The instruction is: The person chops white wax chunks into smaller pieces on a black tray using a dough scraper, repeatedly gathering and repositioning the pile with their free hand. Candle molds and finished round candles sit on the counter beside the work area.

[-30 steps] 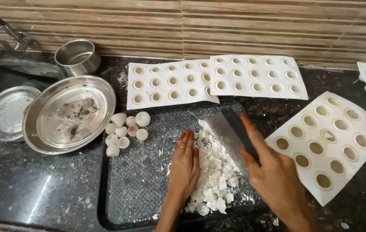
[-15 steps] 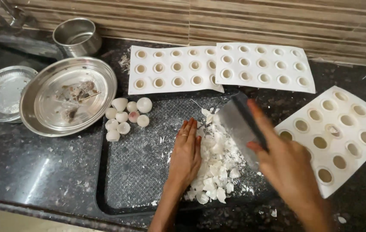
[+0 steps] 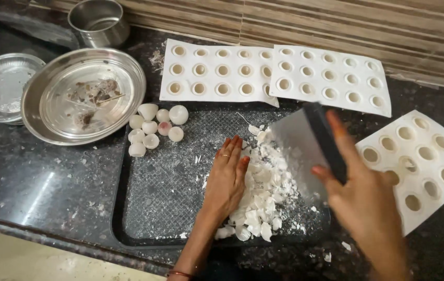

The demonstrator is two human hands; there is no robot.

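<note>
Two hands flanking white shards (image 3: 263, 190): left hand (image 3: 227, 177) flat, right hand (image 3: 360, 195) gripping scraper (image 3: 302, 148).

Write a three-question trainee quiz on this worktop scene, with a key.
1. True or false: the right hand holds a metal bench scraper.
2. What does the left hand rest against? A) white broken shell pieces B) the steel cup C) a white mould sheet
3. Where do the whole round white shells lie?

Key:
1. True.
2. A.
3. At the far left corner of the black tray, beside the large steel plate.
</note>
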